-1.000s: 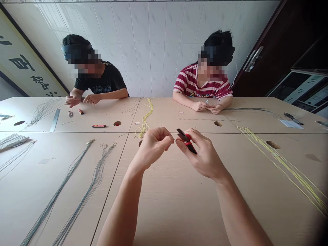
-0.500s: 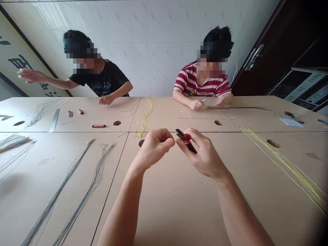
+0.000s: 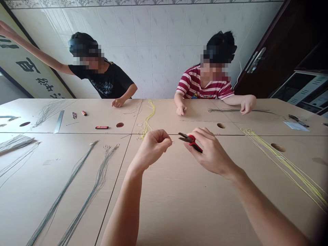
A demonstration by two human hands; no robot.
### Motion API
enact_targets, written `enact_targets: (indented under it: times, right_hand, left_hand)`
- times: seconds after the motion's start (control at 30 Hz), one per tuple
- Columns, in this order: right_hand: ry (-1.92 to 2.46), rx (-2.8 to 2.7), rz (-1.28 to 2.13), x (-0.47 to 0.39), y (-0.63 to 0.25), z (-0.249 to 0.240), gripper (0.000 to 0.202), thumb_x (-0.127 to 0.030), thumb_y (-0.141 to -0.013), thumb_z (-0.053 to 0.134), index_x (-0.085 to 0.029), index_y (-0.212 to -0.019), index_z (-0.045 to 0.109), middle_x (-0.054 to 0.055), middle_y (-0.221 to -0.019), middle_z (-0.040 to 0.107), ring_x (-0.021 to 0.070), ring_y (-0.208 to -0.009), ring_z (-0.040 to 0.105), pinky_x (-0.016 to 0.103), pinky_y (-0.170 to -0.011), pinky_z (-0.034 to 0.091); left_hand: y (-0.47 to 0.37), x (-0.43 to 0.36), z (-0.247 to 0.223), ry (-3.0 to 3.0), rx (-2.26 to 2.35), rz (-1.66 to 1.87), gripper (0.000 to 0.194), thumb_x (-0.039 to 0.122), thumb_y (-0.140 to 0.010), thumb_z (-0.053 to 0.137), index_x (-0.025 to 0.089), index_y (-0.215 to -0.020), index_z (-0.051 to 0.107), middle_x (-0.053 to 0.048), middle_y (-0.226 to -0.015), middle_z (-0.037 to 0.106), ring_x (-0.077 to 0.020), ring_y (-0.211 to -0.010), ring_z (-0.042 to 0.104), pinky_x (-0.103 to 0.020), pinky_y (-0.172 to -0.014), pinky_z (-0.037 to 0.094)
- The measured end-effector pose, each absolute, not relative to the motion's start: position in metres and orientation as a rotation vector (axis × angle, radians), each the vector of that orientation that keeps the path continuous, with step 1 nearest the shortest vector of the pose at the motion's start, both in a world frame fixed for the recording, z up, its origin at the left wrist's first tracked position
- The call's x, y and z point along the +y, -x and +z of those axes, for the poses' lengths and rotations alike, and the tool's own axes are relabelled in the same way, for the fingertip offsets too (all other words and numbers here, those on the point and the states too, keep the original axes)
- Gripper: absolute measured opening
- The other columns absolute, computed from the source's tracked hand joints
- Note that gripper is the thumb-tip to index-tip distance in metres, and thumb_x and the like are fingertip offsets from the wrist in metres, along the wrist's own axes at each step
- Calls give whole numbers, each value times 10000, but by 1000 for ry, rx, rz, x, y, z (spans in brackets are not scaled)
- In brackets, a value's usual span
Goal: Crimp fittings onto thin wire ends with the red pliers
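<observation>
My left hand [image 3: 156,147] is closed in a pinch over the middle of the table. From its fingertips pokes the fine end of a thin cord [image 3: 174,142], too small to make out clearly. To the right, my right hand [image 3: 208,148] is wrapped round a pair of pliers [image 3: 196,145] with red and black handles. The dark jaws point left towards the cord end, slightly parted and apart from it. Behind my left hand lies a bundle of yellow cords [image 3: 147,119], partly hidden by it.
Grey-blue cord bundles [image 3: 68,181] lie at left, yellow cords [image 3: 287,160] at right. A steel ruler [image 3: 59,121] and a red-black stick-like object [image 3: 101,127] lie farther back. Two people sit opposite, one in black [image 3: 110,80], one in stripes [image 3: 191,80]. Cable holes [image 3: 278,147] pierce the tabletop.
My right hand and the pliers have drawn away to the right from my left fingertips. The person in black has raised an arm; the striped one's hands have moved apart.
</observation>
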State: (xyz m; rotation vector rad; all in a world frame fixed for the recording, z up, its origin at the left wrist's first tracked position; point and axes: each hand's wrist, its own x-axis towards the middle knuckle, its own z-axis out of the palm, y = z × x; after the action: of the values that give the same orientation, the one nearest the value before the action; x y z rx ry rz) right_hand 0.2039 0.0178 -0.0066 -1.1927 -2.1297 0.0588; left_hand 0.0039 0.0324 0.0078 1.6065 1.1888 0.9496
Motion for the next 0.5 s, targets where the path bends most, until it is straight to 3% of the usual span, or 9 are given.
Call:
enact_targets:
  times: [0.2, 0.3, 0.37, 0.5]
  right_hand:
    - [1152, -2405, -467, 29, -223, -1, 90, -123, -843, 549, -172, -884, 613, 47, -822, 616, 221, -818, 517, 335, -706, 340]
    - [1163, -2412, -460, 31, -225, 4, 115, -122, -830, 522, -175, -848, 621, 49, -796, 612, 224, -814, 512, 349, -730, 332]
    - [1266, -2392, -155, 29, -225, 10, 104, -169, -840, 510, -181, -813, 610, 33, -743, 575, 202, -759, 493, 330, -694, 338]
    - [1485, -2182, 1004, 22, -223, 23, 207, -379, -873, 536, -189, -831, 605, -14, -688, 498, 138, -632, 429, 273, -586, 334]
  left_hand:
    - [2, 35, 6, -1609, 1214, 913, 102, 182, -749, 514, 180, -651, 540, 50, -568, 473, -61, -504, 364, -206, -455, 264]
    - [2, 35, 5, -1628, 1208, 894, 100, 187, -751, 512, 181, -658, 548, 43, -584, 481, -67, -515, 379, -208, -460, 273]
    - [2, 35, 5, -1631, 1200, 895, 97, 188, -750, 509, 181, -663, 552, 39, -588, 477, -70, -516, 380, -209, -460, 273]
    - [1, 34, 7, -1639, 1187, 877, 87, 178, -735, 501, 179, -662, 547, 42, -583, 462, -71, -517, 368, -209, -461, 268]
